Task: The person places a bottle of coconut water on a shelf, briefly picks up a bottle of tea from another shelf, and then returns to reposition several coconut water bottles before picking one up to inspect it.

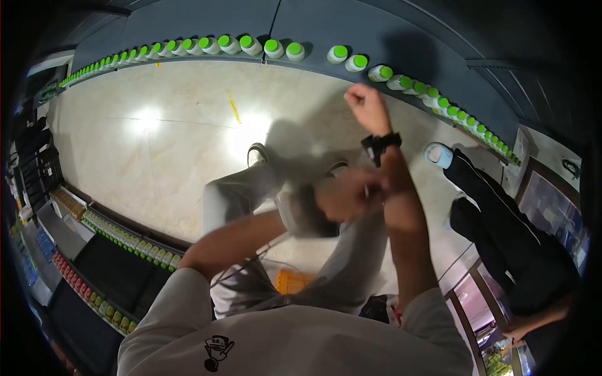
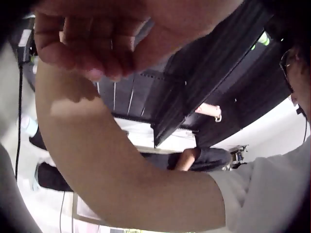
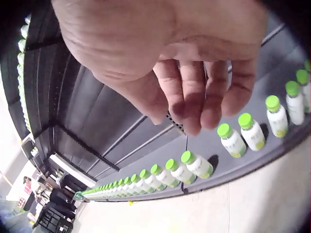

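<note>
My right hand point(image 1: 369, 108) is held out just in front of the dark shelf point(image 1: 351, 28), fingers loosely bent. In the right wrist view, nothing lies between the fingers of this right hand point(image 3: 180, 73). Beyond it stand white bottles point(image 3: 198, 166) with green caps, in a row along the shelf edge with gaps in it. My left hand point(image 1: 348, 194) is blurred and overlaps my right forearm point(image 1: 404, 219). Seen from the left wrist, the left hand point(image 2: 107, 39) has loosely bent fingers over that forearm, its shadow falling on the skin, and holds nothing.
Another person in dark trousers point(image 1: 492, 200) is at the right. An orange crate point(image 1: 291, 282) sits on the floor below me. Lower shelves at the left carry more bottles point(image 1: 125, 235) and red containers point(image 1: 72, 276). A yellow strip point(image 1: 234, 108) marks the pale floor.
</note>
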Tool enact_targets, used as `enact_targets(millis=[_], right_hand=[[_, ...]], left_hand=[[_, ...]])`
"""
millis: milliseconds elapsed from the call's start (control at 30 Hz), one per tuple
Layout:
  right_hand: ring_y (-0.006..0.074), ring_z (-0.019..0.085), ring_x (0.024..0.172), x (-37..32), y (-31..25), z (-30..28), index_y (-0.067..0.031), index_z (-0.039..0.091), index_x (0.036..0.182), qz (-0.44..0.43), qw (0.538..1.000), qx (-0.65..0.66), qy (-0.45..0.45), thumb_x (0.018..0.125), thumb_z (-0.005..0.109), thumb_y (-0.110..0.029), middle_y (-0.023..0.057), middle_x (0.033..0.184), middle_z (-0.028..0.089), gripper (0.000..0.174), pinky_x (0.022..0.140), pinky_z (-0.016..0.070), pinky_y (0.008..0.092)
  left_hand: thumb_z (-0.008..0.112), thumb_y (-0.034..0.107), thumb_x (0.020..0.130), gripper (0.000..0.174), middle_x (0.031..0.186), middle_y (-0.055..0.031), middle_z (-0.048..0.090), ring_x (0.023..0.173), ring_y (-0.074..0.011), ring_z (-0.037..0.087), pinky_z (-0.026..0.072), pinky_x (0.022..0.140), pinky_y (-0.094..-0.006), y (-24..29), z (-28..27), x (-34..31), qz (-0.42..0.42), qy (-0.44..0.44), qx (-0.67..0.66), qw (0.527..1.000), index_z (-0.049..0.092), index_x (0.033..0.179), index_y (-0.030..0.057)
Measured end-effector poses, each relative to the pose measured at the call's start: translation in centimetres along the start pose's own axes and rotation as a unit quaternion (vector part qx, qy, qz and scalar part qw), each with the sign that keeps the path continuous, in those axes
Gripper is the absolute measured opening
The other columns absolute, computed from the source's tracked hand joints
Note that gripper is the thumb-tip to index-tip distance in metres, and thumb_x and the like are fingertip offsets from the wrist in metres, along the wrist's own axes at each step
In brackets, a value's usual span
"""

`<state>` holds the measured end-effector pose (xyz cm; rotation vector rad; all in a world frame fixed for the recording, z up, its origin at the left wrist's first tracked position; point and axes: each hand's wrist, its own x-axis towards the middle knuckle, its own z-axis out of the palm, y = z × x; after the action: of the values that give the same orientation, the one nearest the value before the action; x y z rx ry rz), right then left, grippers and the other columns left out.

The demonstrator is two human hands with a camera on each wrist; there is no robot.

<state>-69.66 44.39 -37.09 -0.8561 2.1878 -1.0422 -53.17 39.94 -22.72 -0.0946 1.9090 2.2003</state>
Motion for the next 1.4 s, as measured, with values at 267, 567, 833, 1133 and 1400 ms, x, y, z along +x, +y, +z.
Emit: enact_targets(millis=[267, 567, 833, 1133, 1400], right_hand=[[0.0365, 0.057, 0.088, 10.8, 9.1, 2.1, -0.0041, 0.059, 0.097, -0.212, 0.946, -0.217, 0.113, 0.073, 0.067, -0.016, 0.0153, 0.091, 0.062, 0.028, 0.076, 0.0462, 0.0418], [0.0345, 0.057, 0.100, 17.2, 9.3, 5.6, -0.0040, 0.058, 0.113, -0.085, 0.912, -0.395, -0.064, 0.070, 0.071, -0.020, 0.0193, 0.104, 0.061, 0.048, 0.086, 0.0460, 0.0413], [0.0372, 0.058, 0.085, 16.2, 9.3, 7.4, -0.0051, 0.060, 0.092, -0.177, 0.913, -0.361, -0.073, 0.069, 0.065, -0.016, 0.0178, 0.087, 0.064, 0.026, 0.079, 0.0454, 0.0440], [0.0380, 0.059, 0.080, 17.4, 8.7, 9.5, -0.0058, 0.060, 0.094, -0.215, 0.923, -0.314, -0.057, 0.069, 0.063, -0.015, 0.0184, 0.081, 0.063, 0.026, 0.073, 0.0478, 0.0432], [0.0374, 0.058, 0.077, 17.7, 9.7, 9.3, -0.0054, 0.060, 0.089, -0.249, 0.918, -0.306, -0.033, 0.067, 0.066, -0.015, 0.0175, 0.076, 0.062, 0.025, 0.071, 0.0470, 0.0442]], left_hand=[[0.060, 0.009, 0.076, 0.016, 0.083, -0.0033, 0.063, 0.077, -0.0125, 0.059, 0.0470, 0.072, -0.0252, -13.2, -20.2, 10.3, -0.040, 0.147, 0.022, 0.988, 0.062, 0.090, 0.0018], [0.057, 0.021, 0.074, 0.021, 0.070, -0.0191, 0.062, 0.066, -0.0361, 0.062, 0.0489, 0.061, -0.0441, -29.2, -10.6, 11.5, -0.126, -0.234, 0.514, 0.815, 0.065, 0.073, 0.0007], [0.062, 0.028, 0.077, 0.025, 0.076, -0.0165, 0.063, 0.075, -0.0352, 0.061, 0.0479, 0.070, -0.0437, -38.2, -8.0, 7.7, 0.029, -0.327, 0.418, 0.847, 0.064, 0.084, 0.0041], [0.059, 0.026, 0.078, 0.025, 0.078, -0.0180, 0.063, 0.078, -0.0350, 0.061, 0.0472, 0.071, -0.0436, -33.5, -9.9, 8.5, -0.085, -0.315, 0.393, 0.860, 0.063, 0.082, 0.0015], [0.058, 0.025, 0.077, 0.022, 0.075, -0.0159, 0.063, 0.076, -0.0328, 0.062, 0.0471, 0.070, -0.0429, -33.9, -10.5, 9.2, -0.090, -0.323, 0.388, 0.858, 0.064, 0.079, 0.0035]])
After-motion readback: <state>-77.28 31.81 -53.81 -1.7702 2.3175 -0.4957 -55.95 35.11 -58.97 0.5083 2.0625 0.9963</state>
